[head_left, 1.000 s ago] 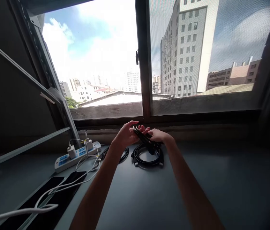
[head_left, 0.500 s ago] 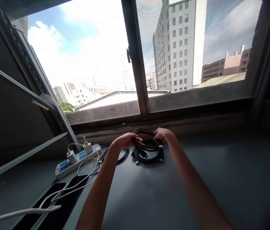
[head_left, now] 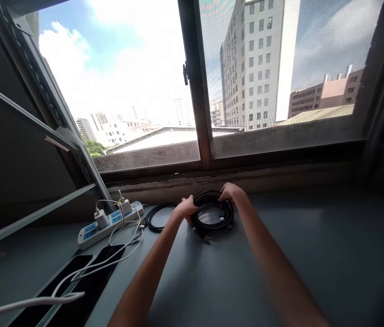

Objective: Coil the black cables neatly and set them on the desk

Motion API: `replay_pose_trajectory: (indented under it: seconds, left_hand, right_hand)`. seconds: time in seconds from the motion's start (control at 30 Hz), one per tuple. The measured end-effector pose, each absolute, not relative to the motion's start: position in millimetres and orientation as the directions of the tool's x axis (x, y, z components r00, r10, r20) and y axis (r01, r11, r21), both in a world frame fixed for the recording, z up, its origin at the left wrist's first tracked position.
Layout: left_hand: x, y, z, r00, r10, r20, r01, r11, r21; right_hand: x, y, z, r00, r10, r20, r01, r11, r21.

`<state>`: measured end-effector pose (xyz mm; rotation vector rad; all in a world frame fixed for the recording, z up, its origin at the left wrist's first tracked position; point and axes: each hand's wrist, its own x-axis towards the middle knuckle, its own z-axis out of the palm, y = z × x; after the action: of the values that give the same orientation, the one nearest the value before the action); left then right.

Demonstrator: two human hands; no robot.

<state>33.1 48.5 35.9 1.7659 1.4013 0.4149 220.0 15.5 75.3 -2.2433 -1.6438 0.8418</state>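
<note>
A black coiled cable (head_left: 209,225) with plugs at its ends is held near the window ledge, low over the grey tabletop. My left hand (head_left: 186,207) grips the coil's left side, fingers closed on it. On the coil's upper right, my right hand (head_left: 230,192) is closed too, its fingertips partly hidden. Another coil appears to lie beneath, mostly covered, so I cannot separate the two fully. Just left of my left hand, a second black cable coil (head_left: 151,225) rests on the table, partly behind my wrist.
A white power strip (head_left: 88,237) with two plugged-in white chargers stands at the left. White cables (head_left: 110,262) run from it over dark flat devices (head_left: 93,281). A metal frame (head_left: 93,170) rises at the left, and a window (head_left: 205,154) spans the back.
Both hands have lowered the held cable coil onto or close to the coil beneath it. My left hand has turned from under the coil to its left edge.
</note>
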Motion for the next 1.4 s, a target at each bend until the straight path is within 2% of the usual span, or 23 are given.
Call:
replay_pose_trajectory:
  seconds: [0.1, 0.23, 0.47, 0.67, 0.8, 1.03, 1.2, 1.4]
  left_hand:
    - [39.0, 43.8, 32.4, 0.209, 0.972, -0.105, 0.829, -0.119, 0.546]
    - [47.5, 41.5, 19.1, 0.207, 0.978, -0.015, 0.926, -0.191, 0.325]
    - [53.3, 41.7, 8.5, 0.274, 0.956, 0.110, 0.951, -0.286, 0.118]
    - [56.2, 36.2, 11.5, 0.518, 0.840, 0.160, 0.854, -0.518, -0.043]
    - [58.9, 36.9, 8.9, 0.603, 0.787, 0.125, 0.797, -0.599, -0.077]
    - [64.5, 39.4, -0.3, 0.527, 0.834, 0.163, 0.850, -0.522, -0.074]
    - [64.3, 39.9, -1.2, 0.485, 0.847, 0.216, 0.871, -0.490, -0.034]
    - [62.5, 41.6, -1.8, 0.431, 0.858, 0.278, 0.886, -0.461, 0.049]
  right_hand:
    - [217.1, 14.1, 79.3, 0.225, 0.945, -0.237, 0.800, -0.318, -0.509]
    - [221.5, 13.8, 80.0, 0.263, 0.943, -0.203, 0.799, -0.331, -0.502]
    - [231.6, 15.3, 69.8, 0.189, 0.935, -0.301, 0.722, -0.340, -0.603]
    - [231.1, 24.6, 56.0, 0.178, 0.939, -0.293, 0.669, -0.334, -0.664]
    - [226.2, 27.8, 55.0, 0.206, 0.940, -0.272, 0.680, -0.337, -0.651]
    - [208.0, 35.7, 50.4, 0.283, 0.940, -0.192, 0.737, -0.341, -0.584]
    - [205.5, 38.5, 50.0, 0.284, 0.945, -0.160, 0.760, -0.324, -0.564]
    - [210.8, 37.8, 53.8, 0.228, 0.954, -0.196, 0.760, -0.300, -0.577]
